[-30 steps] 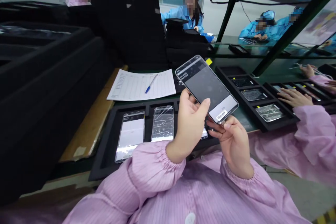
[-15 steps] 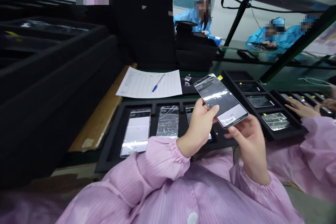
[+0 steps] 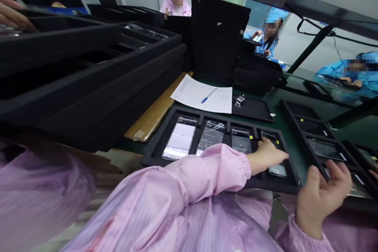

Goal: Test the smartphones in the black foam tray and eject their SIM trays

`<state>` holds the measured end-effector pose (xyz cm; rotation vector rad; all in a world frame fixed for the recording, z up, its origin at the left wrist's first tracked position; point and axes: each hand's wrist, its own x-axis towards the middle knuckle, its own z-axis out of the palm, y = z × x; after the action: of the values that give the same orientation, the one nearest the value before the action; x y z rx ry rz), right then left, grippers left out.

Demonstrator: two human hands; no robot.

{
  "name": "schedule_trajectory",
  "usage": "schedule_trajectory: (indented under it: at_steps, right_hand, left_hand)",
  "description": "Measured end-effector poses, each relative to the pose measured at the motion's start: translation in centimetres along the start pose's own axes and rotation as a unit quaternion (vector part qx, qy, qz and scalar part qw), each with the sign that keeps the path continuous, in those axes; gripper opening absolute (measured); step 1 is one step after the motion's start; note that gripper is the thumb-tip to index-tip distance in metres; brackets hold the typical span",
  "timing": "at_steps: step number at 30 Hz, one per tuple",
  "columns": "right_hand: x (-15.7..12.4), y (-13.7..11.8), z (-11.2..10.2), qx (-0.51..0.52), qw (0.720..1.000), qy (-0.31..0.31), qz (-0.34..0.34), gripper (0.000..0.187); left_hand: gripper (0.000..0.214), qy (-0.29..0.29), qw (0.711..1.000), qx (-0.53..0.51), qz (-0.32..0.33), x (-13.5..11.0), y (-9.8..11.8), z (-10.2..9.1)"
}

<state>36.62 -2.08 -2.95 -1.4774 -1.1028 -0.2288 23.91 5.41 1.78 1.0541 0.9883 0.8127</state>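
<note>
My left hand (image 3: 267, 156) is over the phone (image 3: 277, 170) lying in the rightmost compartment of the black foam tray (image 3: 156, 147). Its thumb stretches out to the right and the fingers reach across the phone's middle; whether they touch the glass I cannot tell. My right hand (image 3: 323, 197) is raised to the right of the tray, fingers apart and slightly curled, holding nothing. In the other compartments lie a phone with a white screen (image 3: 180, 138), a film-covered phone (image 3: 211, 136) and a dark-screened phone (image 3: 241, 139), the last two partly hidden by my left sleeve.
Behind the tray lie a paper form (image 3: 191, 96) with a blue pen (image 3: 209, 95) and a black tray lid (image 3: 255, 108). Stacked black foam trays (image 3: 141, 75) rise at the left. Another phone tray (image 3: 298, 138) stands at the right. Co-workers sit beyond the bench.
The phone that both hands held up is now down in the tray's rightmost compartment. My right hand has let go and moved away right. The view has swung to the left.
</note>
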Motion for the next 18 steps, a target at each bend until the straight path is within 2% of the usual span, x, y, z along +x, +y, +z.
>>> schedule_trajectory:
  at_steps: [2,4,5,8,10,12,15,18]
  right_hand:
    - [0.1,0.7,0.2,-0.043,0.998,-0.051,-0.005,0.061]
    - [0.4,1.6,0.3,-0.101,0.989,-0.108,-0.003,0.067]
    - [0.6,2.2,0.3,-0.129,0.982,-0.135,0.010,0.071]
    - [0.8,3.4,0.4,-0.190,0.956,-0.206,0.088,0.083]
    - [0.7,3.6,0.5,-0.199,0.941,-0.242,0.130,0.087]
    - [0.4,3.2,0.7,-0.206,0.934,-0.255,0.141,0.089]
    - [-0.1,2.3,1.1,-0.216,0.933,-0.254,0.133,0.091]
    - [-0.5,1.7,1.6,-0.213,0.933,-0.268,0.114,0.090]
  left_hand:
    - [0.097,-0.041,0.996,0.064,0.055,-2.3,1.4,-1.5]
    - [0.084,-0.091,0.979,0.116,0.141,-5.5,2.7,-3.9]
    - [0.085,-0.089,0.974,0.136,0.160,-7.2,3.2,-5.5]
    - [0.078,-0.017,0.960,0.219,0.172,-11.3,3.3,-11.2]
    - [0.073,0.076,0.946,0.266,0.170,-12.8,2.4,-15.0]
    - [0.068,0.170,0.915,0.324,0.171,-13.3,1.0,-18.1]
    - [0.061,0.245,0.843,0.451,0.160,-12.9,-1.1,-20.7]
    - [0.060,0.241,0.785,0.552,0.146,-12.1,-2.7,-20.8]
